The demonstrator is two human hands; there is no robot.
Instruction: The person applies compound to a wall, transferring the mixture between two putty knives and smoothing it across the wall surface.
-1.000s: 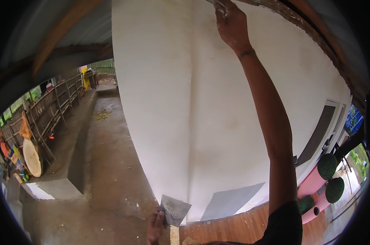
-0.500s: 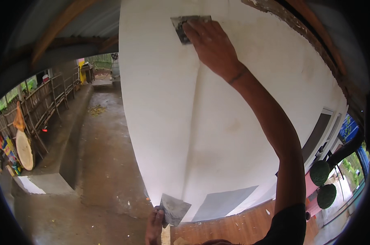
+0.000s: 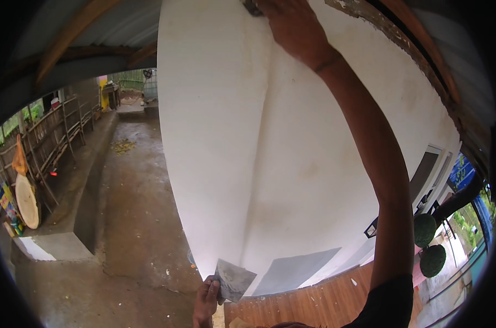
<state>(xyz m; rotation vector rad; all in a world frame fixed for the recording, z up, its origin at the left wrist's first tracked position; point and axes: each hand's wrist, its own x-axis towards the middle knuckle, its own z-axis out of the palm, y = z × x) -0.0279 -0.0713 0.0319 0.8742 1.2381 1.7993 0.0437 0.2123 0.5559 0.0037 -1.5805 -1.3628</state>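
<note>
Two hands show, each with its own tool. The left hand [image 3: 206,298], near and left of the middle, is closed on the edge of a grey plate [image 3: 236,281], thumb on the face toward the viewer. The plate is tilted, smeared with pale stuff, and stands in front of the near left end of a white wall [image 3: 319,136]; whether it touches the wall, I cannot tell. The right hand [image 3: 297,30], at the far end of an outstretched arm, is bent around a dark tool [image 3: 252,6] high at the wall; the upper edge of view cuts off most of the tool and some of the grip. A faint ridge [image 3: 260,128] runs along the wall, left of the right arm. Near the wall's foot is a grey patch [image 3: 297,270], with a wood floor [image 3: 313,303] just beside it. To the left lies a concrete floor [image 3: 141,202] with leaves [image 3: 122,146] toward its far end. Farther left, a wood slab [image 3: 27,201] leans by a fence [image 3: 67,123], below an orange bag [image 3: 19,157]. Two green rounds [image 3: 433,261] are at the right.
</note>
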